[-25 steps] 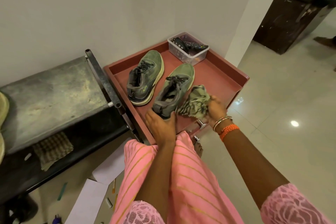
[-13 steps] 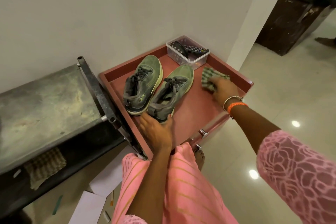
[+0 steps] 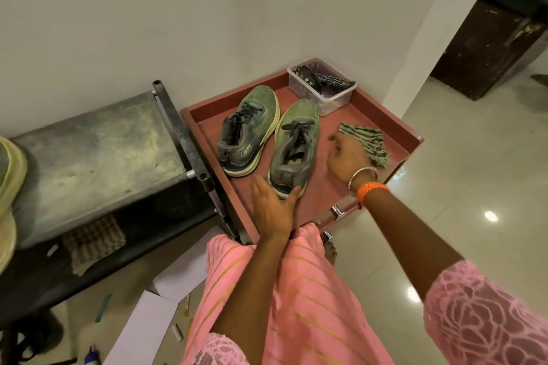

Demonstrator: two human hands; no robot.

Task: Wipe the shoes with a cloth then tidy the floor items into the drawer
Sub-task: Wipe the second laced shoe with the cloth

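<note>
Two grey-green sneakers lie side by side in the open reddish drawer. My left hand grips the heel of the right sneaker between thumb and fingers. The left sneaker lies untouched beside it. A striped green cloth lies crumpled on the drawer floor at the right. My right hand hovers between the right sneaker and the cloth, fingers loose, holding nothing.
A clear plastic box with a remote control sits in the drawer's far corner. A metal bench with a checked cloth below stands left. White papers and pens lie on the floor. A dark cabinet stands far right.
My right hand carried the cloth from the front of the drawer to its right side, let it go, and drew back towards the shoe. My left hand stayed on the shoe's heel.
</note>
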